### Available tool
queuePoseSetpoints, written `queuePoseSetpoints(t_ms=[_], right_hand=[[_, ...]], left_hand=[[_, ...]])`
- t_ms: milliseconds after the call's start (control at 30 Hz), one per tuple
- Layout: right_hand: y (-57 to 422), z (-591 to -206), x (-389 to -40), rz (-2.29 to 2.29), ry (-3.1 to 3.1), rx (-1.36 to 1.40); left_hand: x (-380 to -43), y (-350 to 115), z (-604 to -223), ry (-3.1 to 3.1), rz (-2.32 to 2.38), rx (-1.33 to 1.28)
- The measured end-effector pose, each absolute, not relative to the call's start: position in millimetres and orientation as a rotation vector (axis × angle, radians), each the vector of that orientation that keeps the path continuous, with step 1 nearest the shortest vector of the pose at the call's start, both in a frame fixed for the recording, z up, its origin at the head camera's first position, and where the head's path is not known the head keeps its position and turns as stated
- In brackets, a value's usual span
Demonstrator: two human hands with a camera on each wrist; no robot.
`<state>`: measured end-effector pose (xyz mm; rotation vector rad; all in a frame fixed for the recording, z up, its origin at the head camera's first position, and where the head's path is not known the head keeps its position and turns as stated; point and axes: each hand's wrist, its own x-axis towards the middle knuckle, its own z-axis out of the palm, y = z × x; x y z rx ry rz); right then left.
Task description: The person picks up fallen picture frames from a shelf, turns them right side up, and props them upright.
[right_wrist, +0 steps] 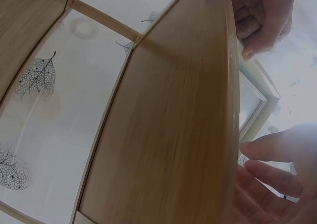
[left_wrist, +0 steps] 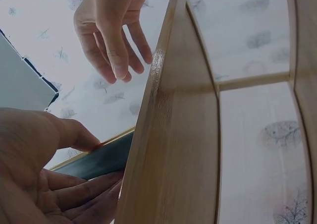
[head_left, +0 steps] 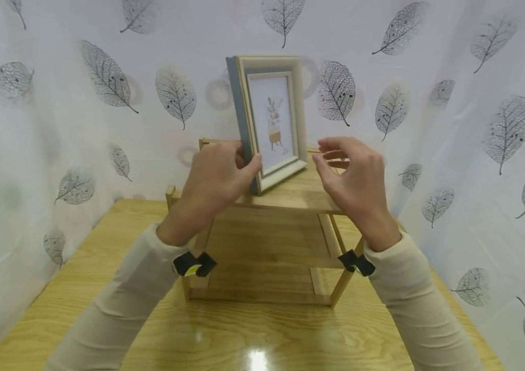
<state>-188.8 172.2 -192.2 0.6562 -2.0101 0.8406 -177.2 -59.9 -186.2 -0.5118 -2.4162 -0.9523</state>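
Note:
A picture frame (head_left: 300, 118) with a cream face, blue-grey side and a plant print stands upright on the top shelf of a wooden rack (head_left: 285, 198), turned at an angle. My left hand (head_left: 218, 175) grips its lower left side, thumb at the front edge and fingers behind. In the left wrist view the left hand (left_wrist: 64, 169) pinches the dark side of the picture frame (left_wrist: 101, 159). To the right of the picture frame, my right hand (head_left: 355, 178) is held apart from it over the shelf's right end, fingers loosely bent with nothing between them.
The two-tier rack stands on a wood-grain table (head_left: 244, 335). Behind and on both sides hangs a white curtain (head_left: 151, 139) printed with dark leaf shapes. The rack's left post (head_left: 170, 195) rises a little above the shelf edge.

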Motion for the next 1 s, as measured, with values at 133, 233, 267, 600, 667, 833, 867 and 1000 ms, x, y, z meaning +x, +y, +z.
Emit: queuePoseSetpoints(t_ms=[133, 233, 267, 600, 667, 833, 867, 1000], right_hand=[[171.7, -192.8, -189.7, 0.859, -2.046, 0.633], [171.2, -193.6, -190.0, 0.882, -2.105, 0.608], [171.1, -194.0, -190.2, 0.890, -2.130, 0.600], [173.0, -195.4, -194.0, 0.814, -2.365, 0.540], [173.3, -194.8, -194.6, 0.818, -2.408, 0.525], [172.8, -192.9, -194.5, 0.854, -2.484, 0.498], [172.7, -192.5, -194.3, 0.858, -2.493, 0.497], [171.9, -191.0, -194.3, 0.874, -2.521, 0.490]], left_hand=[[-177.3, -61.6, -185.7, -2.435, -0.944, -0.525], [-177.2, -62.8, -185.7, -2.448, -0.940, -0.535], [-177.1, -63.3, -185.7, -2.452, -0.939, -0.538], [-179.1, -65.6, -185.7, -2.495, -0.933, -0.533], [-179.7, -65.7, -185.6, -2.506, -0.931, -0.523], [-180.3, -66.8, -185.4, -2.524, -0.904, -0.514], [-180.6, -67.1, -185.4, -2.526, -0.897, -0.513], [-182.6, -68.6, -185.9, -2.526, -0.869, -0.519]])
